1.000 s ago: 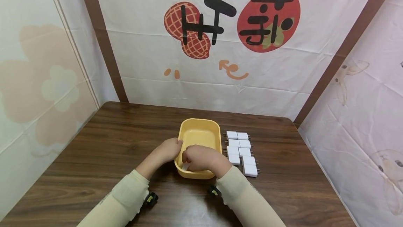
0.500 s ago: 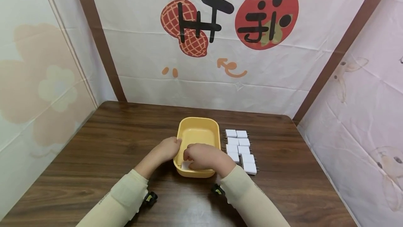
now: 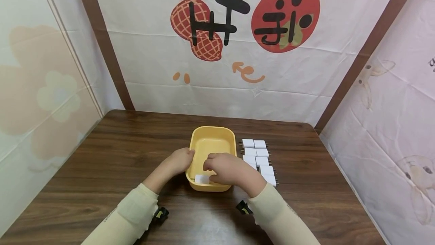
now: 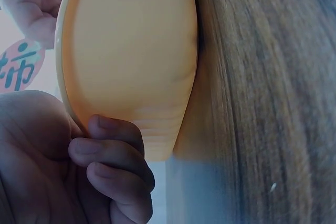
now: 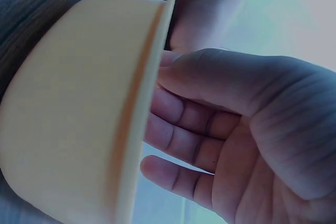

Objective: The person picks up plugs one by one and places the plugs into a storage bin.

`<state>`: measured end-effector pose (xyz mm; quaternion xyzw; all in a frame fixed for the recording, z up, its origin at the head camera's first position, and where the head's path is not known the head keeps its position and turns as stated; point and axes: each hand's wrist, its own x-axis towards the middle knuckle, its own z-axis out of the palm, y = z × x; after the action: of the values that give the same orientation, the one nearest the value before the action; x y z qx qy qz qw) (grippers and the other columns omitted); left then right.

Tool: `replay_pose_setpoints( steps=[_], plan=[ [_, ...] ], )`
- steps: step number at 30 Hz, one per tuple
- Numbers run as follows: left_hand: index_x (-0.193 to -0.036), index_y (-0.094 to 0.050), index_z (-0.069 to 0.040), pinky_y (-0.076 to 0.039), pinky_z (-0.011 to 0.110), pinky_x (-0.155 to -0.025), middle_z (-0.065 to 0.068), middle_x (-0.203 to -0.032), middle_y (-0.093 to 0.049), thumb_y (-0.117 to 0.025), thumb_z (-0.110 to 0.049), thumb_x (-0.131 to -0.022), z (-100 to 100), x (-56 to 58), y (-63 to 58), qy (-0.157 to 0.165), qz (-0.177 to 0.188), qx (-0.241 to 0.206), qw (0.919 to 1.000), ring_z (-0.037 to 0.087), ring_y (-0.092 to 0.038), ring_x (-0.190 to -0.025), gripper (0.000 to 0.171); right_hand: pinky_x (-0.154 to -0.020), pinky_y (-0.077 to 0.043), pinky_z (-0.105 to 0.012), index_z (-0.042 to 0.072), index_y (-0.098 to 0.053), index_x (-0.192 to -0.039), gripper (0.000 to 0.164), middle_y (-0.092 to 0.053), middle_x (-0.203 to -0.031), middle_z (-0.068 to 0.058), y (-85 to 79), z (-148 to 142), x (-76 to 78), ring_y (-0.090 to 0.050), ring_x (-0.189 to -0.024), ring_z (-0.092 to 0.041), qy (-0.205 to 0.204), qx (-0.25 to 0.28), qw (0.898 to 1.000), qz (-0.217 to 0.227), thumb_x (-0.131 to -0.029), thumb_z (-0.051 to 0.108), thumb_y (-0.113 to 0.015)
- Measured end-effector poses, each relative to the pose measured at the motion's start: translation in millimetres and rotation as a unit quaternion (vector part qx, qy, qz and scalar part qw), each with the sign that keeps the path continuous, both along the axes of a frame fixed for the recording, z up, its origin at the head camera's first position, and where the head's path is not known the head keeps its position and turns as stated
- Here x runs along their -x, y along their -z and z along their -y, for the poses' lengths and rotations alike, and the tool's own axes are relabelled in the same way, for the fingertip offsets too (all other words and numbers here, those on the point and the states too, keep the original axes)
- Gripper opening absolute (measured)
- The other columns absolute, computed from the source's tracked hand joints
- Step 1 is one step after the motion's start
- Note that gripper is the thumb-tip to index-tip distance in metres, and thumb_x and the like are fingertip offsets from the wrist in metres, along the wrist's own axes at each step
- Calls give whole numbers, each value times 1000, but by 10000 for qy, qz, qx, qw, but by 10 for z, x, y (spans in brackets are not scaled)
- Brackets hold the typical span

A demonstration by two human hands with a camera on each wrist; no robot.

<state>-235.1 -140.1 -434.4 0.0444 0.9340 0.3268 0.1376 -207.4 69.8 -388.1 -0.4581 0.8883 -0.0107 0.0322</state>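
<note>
A yellow tub [image 3: 212,145] stands on the table in the head view. My left hand [image 3: 181,160] holds its left rim; in the left wrist view, curled fingers [image 4: 113,153] lie against the outer wall. Inside the tub, at the near left corner, lies a white charger plug [image 3: 202,179]. My right hand [image 3: 227,168] hovers over the tub's near right part, just beside that plug. Its fingers [image 5: 181,140] are loosely bent with no object seen between them, though the rim hides some fingertips in the right wrist view.
Several white charger plugs [image 3: 261,152] lie in two columns right of the tub, metal pins pointing outward. My right forearm covers part of the nearest ones. The dark wooden table [image 3: 136,135] ends at a printed cloth backdrop [image 3: 217,94].
My right hand has let go of the white charger plug in the tub's near left corner and moved slightly right, uncovering it. The left hand keeps holding the rim.
</note>
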Motion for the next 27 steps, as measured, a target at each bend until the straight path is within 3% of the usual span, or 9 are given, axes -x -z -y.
replay_pose_setpoints(
  steps=[13,27],
  plan=[
    [-118,-60,6,-47,32,-66,11,-82,-58,-30,-28,-112,6,-6,6,-10,-63,32,10000,22,-57,-71,45,-86,-55,-28,14,-74,-114,26,-69,-110,2,-152,-227,-132,-67,-96,-14,177,166,9995,-202,-90,20,-79],
    [-123,-58,7,-47,32,-66,11,-84,-59,-30,-30,-112,-7,5,7,-44,-23,1,10000,22,-58,-73,48,-87,-54,-32,13,-74,-111,27,-68,-108,1,-239,-512,-106,-66,-97,-17,731,341,9967,-43,-86,17,-81]
  ],
)
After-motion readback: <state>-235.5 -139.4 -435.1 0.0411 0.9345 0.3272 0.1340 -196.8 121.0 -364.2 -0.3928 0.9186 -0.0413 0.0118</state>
